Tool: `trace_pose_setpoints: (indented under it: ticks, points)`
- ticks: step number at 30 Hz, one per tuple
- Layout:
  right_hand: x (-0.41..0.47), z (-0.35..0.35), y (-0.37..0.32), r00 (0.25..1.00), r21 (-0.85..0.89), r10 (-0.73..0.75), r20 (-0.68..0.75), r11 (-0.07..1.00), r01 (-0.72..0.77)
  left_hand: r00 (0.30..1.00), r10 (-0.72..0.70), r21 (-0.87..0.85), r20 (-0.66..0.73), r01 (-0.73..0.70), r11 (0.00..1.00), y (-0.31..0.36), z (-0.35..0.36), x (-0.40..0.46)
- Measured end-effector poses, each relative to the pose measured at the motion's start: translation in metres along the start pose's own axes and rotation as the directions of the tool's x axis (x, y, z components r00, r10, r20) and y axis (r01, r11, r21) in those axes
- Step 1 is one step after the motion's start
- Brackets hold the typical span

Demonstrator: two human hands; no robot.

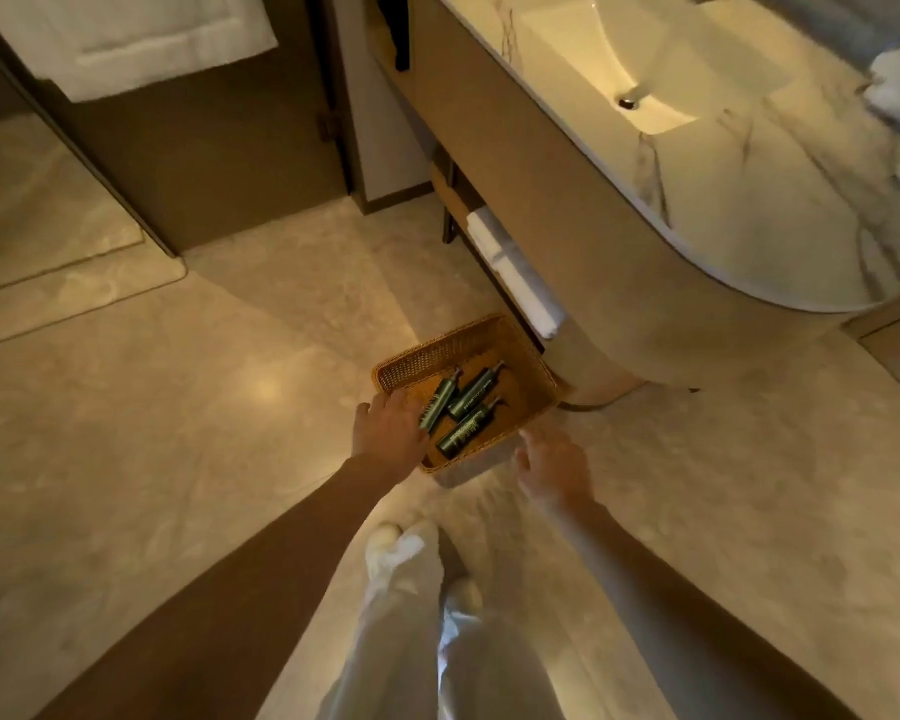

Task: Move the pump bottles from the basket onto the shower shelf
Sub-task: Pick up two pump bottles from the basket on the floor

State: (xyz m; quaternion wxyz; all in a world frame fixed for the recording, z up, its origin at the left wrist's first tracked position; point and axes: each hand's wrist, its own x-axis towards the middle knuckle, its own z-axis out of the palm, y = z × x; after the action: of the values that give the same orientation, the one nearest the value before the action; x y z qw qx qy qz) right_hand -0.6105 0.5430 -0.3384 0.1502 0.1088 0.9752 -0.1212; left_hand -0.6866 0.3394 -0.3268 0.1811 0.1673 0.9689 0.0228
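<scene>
Two bare arms reach down and forward over pale trouser legs (411, 615) and light slippers (385, 532) on the stone floor (178, 433). The left hand (388, 431) lies over the near left corner of the wicker basket (427, 356), fingers curled loosely downward across the rim, the fingertips just beside the leftmost bottle; whether they touch it I cannot tell. The right hand (554, 467) hovers just outside the basket's near right edge, fingers spread and slack, pinching nothing, and it is blurred.

The basket sits on the floor, just in front of the rounded end of the vanity. Three dark green pump bottles lie flat inside it, side by side and slanting, pump heads pointing to the far right. The left bottle (440, 400) lies nearest the left hand, the middle bottle (474, 389) lies deeper in the basket, and the near bottle (463, 431) rests against the front wall. Pale lettering runs along their sides, too small to read.

Behind the basket, rolled white towels (510, 272) lie on a low shelf under the vanity. Above them the marble bench (749, 200) curves round, with a sunken basin (661, 59) and its drain. At the far left a white towel (126, 39) hangs against a dark wall, beside a glass panel.
</scene>
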Motion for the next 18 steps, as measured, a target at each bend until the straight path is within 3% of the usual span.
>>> trace_pose_setpoints:
  ticks: [8,12,18]
  points:
    - [0.119,0.079,0.001,0.993,-0.014,0.081,0.085,0.997,-0.080,0.996,0.065,-0.030,0.060,-0.063,0.998,-0.037,0.063,0.141]
    - [0.175,0.127,0.002,0.996,-0.001,0.068,0.060,0.998,-0.068,0.995,0.068,-0.044,0.071,-0.065,0.997,-0.057,0.110,0.203]
    - [0.251,0.206,0.010,0.986,0.014,0.076,0.150,0.997,-0.079,0.991,0.085,-0.019,0.100,-0.084,0.996,-0.074,0.192,0.269]
